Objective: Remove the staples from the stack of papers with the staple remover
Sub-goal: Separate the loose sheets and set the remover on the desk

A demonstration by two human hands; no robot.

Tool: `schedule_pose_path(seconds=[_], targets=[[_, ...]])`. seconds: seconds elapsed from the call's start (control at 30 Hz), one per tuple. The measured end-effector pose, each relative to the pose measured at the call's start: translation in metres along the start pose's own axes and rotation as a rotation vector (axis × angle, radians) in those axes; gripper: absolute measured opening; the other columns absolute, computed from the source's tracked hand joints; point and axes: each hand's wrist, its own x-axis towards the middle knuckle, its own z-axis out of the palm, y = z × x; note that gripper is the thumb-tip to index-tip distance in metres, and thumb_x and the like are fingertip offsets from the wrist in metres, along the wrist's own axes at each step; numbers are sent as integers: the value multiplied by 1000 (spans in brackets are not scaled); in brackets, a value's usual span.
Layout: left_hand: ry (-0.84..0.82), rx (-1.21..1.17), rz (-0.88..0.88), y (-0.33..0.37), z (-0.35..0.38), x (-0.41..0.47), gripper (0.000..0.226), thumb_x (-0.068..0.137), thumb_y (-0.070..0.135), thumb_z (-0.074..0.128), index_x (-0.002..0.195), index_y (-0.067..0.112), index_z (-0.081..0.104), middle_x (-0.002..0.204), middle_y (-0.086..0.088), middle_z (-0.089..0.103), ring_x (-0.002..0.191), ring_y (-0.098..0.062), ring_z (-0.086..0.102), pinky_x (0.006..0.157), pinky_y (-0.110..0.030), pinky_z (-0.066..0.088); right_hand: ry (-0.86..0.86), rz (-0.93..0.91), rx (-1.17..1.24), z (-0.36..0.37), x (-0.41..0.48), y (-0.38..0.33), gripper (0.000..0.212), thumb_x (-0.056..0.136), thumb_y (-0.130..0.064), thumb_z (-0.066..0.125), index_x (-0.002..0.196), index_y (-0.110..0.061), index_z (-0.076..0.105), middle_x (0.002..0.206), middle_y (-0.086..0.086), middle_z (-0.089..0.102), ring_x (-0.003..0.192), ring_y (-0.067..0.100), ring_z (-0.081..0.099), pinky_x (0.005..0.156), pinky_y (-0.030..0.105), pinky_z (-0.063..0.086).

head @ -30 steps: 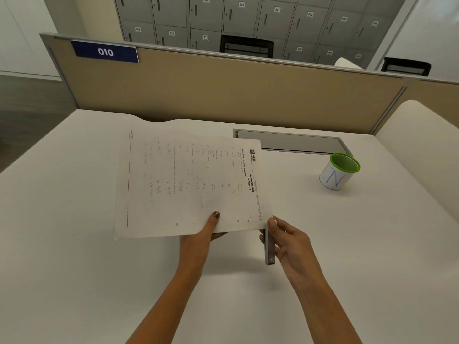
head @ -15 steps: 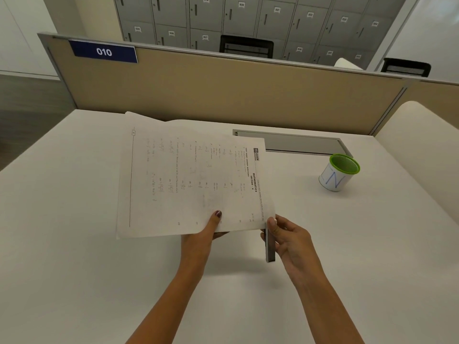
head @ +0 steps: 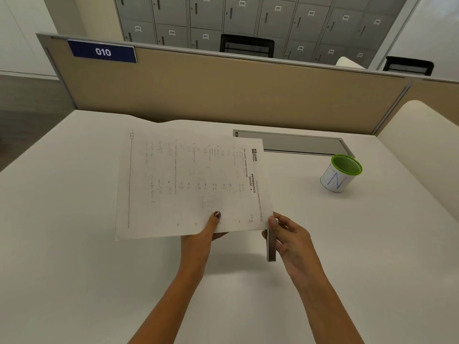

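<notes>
right hand: fingers closed round a slim metal staple remover, its tip at the near right corner of the papers, likely where a staple sits; no staple discernible.
left hand: thumb on top, fingers beneath, pinching the near edge of the stack of papers, lifted off the white desk, probably to steady that corner.
green-rimmed cup: farther right, well apart.
divider panel: behind.

Desk open all round; only the cup stands far right.
</notes>
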Motion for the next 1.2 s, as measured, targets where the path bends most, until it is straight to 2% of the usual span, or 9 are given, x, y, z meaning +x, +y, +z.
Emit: schedule_pose_path(seconds=[0.13,0.23,0.3,0.4,0.47,0.63,0.77,0.97,1.2], targets=[[14,-29,-12,1,-2,0,51,81,20,72,114,48,47,117,18,59,87,-10,72,63,-14,55,114,-78,-36,-9,0,-2,47,69,-29,76,109,-7,67,105,9,71,92,22,67,91,34,52],[23,-32,-4,0,-3,0,54,81,19,72,120,46,45,119,17,59,95,-15,69,64,-16,55,384,-215,-286,-21,6,-1,37,69,-31,84,100,-19,69,94,-4,72,84,10,68,73,24,51],[26,-33,-11,-1,-4,0,56,81,18,71,124,42,44,120,15,59,94,-16,70,63,-16,55,539,-333,-521,-30,11,2,36,68,-35,85,95,-22,66,91,-4,69,78,5,64,68,18,47],[28,-36,-21,-3,-4,0,53,81,17,71,116,48,46,116,16,60,88,-15,72,63,-18,56,620,-401,-676,-44,23,8,43,69,-31,85,100,-11,63,94,8,66,83,22,63,74,25,47],[27,-34,-24,-3,-4,0,52,81,16,71,110,52,46,113,18,60,85,-11,72,66,-22,59,645,-383,-760,-51,30,14,47,71,-28,84,103,-5,60,98,13,62,89,27,60,78,32,46],[37,-38,-28,-5,-4,1,51,81,16,72,107,52,47,112,18,61,81,-9,73,76,-30,59,655,-350,-909,-59,40,28,46,76,-24,81,106,2,56,105,20,57,84,21,45,77,34,40],[46,-28,-28,-6,-3,1,52,82,15,71,106,53,47,110,19,61,77,-5,72,82,-39,55,658,-318,-959,-60,45,33,49,76,-25,81,108,3,56,108,21,55,89,33,54,76,34,40],[55,-50,-16,-8,-1,2,53,80,13,72,108,52,48,112,19,61,86,0,69,62,-21,58,654,-279,-1005,-60,51,42,58,74,-26,82,115,4,53,112,23,54,100,41,55,83,42,45],[62,-42,-11,-12,0,4,55,81,14,72,113,49,45,116,18,59,86,1,69,64,-22,58,681,-356,-1075,-54,49,43,59,73,-26,83,115,4,56,112,24,55,99,42,51,86,43,40]])
